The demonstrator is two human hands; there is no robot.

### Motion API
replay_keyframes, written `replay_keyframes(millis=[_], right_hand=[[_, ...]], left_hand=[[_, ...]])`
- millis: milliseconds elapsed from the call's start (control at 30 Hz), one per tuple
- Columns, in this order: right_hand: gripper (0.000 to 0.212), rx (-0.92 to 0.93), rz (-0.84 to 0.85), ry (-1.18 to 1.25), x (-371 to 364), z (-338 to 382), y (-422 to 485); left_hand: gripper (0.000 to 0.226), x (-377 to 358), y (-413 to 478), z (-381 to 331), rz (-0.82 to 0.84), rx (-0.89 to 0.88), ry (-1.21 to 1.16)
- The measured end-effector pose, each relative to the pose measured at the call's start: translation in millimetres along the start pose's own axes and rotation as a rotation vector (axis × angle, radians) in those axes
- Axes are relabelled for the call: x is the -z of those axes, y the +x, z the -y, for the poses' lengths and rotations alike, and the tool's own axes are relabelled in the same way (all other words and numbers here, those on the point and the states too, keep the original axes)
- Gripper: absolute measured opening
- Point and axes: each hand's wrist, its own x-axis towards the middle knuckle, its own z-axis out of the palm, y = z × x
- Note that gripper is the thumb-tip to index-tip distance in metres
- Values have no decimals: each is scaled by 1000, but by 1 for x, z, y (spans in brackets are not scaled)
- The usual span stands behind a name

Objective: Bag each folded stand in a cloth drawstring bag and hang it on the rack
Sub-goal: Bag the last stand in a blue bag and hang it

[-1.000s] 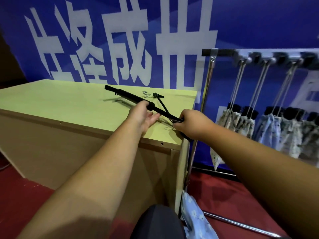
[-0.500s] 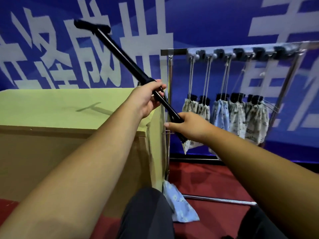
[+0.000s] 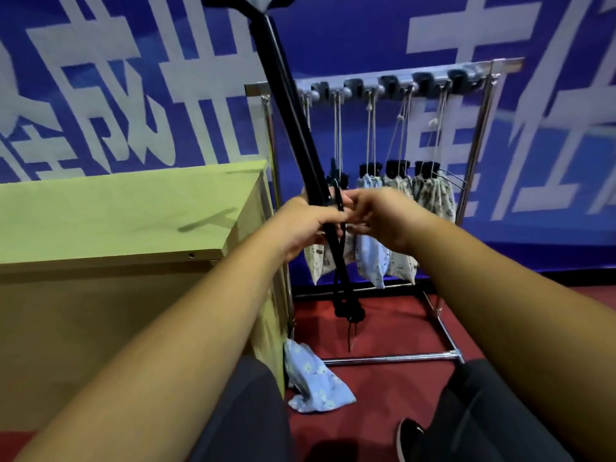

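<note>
Folding step judged in hand: black stand (image 3: pixel 293 128) is held near upright off the tabletop's (image 3: pixel 116 215) right edge, left hand (image 3: pixel 306 225) wrapped round its shaft, right hand (image 3: pixel 383 215) pinching at the joint. Bagging is next; the blue bag (image 3: pixel 316 381) lies on the floor. Rack (image 3: pixel 433 78) behind is crowded with hung bags (image 3: pixel 430 195)

Blue banner (image 3: pixel 350 35) with large white characters covers the whole back wall. Light wood bench (image 3: pixel 110 215), yellow-green top, stands left, in front of the banner; one small hole in its front edge; a thin shadow lies across the top. Red floor (image 3: pixel 393 331) runs right of the bench to the foot of the banner. Light even, bright on the bench top. Banner lettering blurred at the edges.
</note>
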Motion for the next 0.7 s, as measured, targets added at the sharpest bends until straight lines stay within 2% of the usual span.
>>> replay_keyframes(millis=[67,167,233,267,300,400,500,567,633,700], right_hand=[[46,-13,34,232,6,1,4],[49,-40,23,395,4,-4,9],[30,-25,36,469,-1,-19,15],[19,-10,28,484,-3,-28,18],[16,4,14,489,-5,-38,22],[18,20,12,460,-11,-73,31],[58,4,-45,480,-10,-107,41],[50,-7,-121,490,-8,-127,42],[38,-50,-124,459,-6,-143,42],[37,-85,-101,387,-8,-153,43]], left_hand=[[28,-6,-3,15,84,49,-29],[35,-10,-10,35,235,115,16],[34,-10,-12,50,284,159,11],[31,-10,-12,57,301,175,-13],[28,-10,-12,63,303,197,-37],[21,-7,-8,82,201,244,-2],[34,3,5,106,167,199,250],[43,7,9,120,232,213,360],[47,8,7,132,271,247,382],[46,9,8,146,298,245,382]])
